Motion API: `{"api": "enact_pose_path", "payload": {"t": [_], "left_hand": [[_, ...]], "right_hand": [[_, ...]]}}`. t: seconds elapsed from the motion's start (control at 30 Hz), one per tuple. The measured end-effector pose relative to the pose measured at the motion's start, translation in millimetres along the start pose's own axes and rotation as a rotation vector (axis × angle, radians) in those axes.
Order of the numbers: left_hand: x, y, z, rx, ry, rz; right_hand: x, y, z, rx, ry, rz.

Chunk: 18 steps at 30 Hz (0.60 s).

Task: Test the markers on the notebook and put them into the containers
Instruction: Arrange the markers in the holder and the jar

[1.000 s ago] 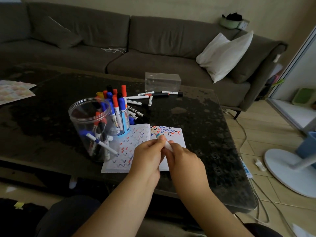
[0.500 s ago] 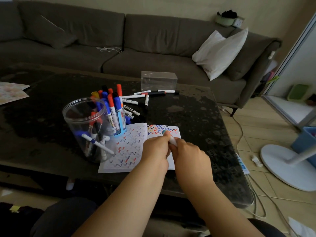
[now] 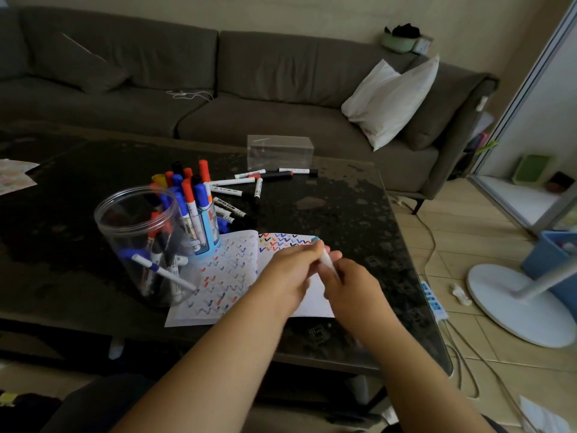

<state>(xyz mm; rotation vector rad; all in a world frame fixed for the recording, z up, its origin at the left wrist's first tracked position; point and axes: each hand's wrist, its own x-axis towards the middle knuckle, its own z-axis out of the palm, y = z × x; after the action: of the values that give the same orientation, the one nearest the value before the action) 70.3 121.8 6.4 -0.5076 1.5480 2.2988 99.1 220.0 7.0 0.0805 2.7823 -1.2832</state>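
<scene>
Low in the middle of the frame, both hands meet over the open notebook (image 3: pixel 231 276), which lies flat on the dark table (image 3: pixel 343 220). The right hand (image 3: pixel 352 282) has its fingers curled round the white barrel of a marker (image 3: pixel 327 260), which slants up and to the left. The left hand (image 3: pixel 290 270) pinches the marker's upper end, where a pale blue cap or tip shows; motion blur makes it hard to say whether the cap is on or partly off. The marker sits just above the right-hand page, near rows of coloured zigzag strokes along that page's top edge. The left-hand page is covered in red, blue and faint purple zigzags.

To the left of the notebook stands a clear round jar (image 3: pixel 137 242) with several markers lying loosely inside it, one white-barrelled marker leaning against its near wall. Just behind and to the right of the jar, touching the notebook's upper left corner, a smaller blue-based cup (image 3: pixel 206 232) holds upright markers with red, blue, black and yellow caps. Further up the table, loose markers (image 3: pixel 249 185) are scattered, and beyond them sits a clear rectangular box (image 3: pixel 279 151). A grey sofa (image 3: pixel 218 76) fills the upper part of the frame, with a white pillow (image 3: pixel 390 98) on its right end. At the right edge a white fan base (image 3: pixel 518 304) stands on the tiled floor.
</scene>
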Motion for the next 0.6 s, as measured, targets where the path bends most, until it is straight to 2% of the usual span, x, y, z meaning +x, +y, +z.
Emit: {"api": "enact_pose_path", "payload": {"t": [0.13, 0.17, 0.23, 0.33, 0.47, 0.53, 0.6], "left_hand": [[-23, 5, -16, -0.030, -0.216, 0.073], [-30, 6, -17, -0.072, -0.269, 0.074], [-43, 8, -16, -0.087, -0.299, 0.092], [-50, 12, -11, 0.006, -0.178, 0.145], [-49, 13, -3, -0.029, -0.121, 0.110], [-46, 15, 3, 0.074, -0.054, 0.100], [-39, 25, -3, 0.256, 0.108, 0.144]], "right_hand": [[-14, -13, -14, 0.785, -0.448, 0.157], [-17, -14, -15, 0.912, -0.516, 0.176], [-21, -18, -13, 1.008, -0.581, 0.173], [-27, -23, -6, 0.861, -0.488, 0.113], [-22, -26, -1, 0.544, -0.271, 0.113], [-20, -23, 1, 0.272, -0.160, 0.014], [-27, -15, 3, -0.043, -0.066, -0.111]]}}
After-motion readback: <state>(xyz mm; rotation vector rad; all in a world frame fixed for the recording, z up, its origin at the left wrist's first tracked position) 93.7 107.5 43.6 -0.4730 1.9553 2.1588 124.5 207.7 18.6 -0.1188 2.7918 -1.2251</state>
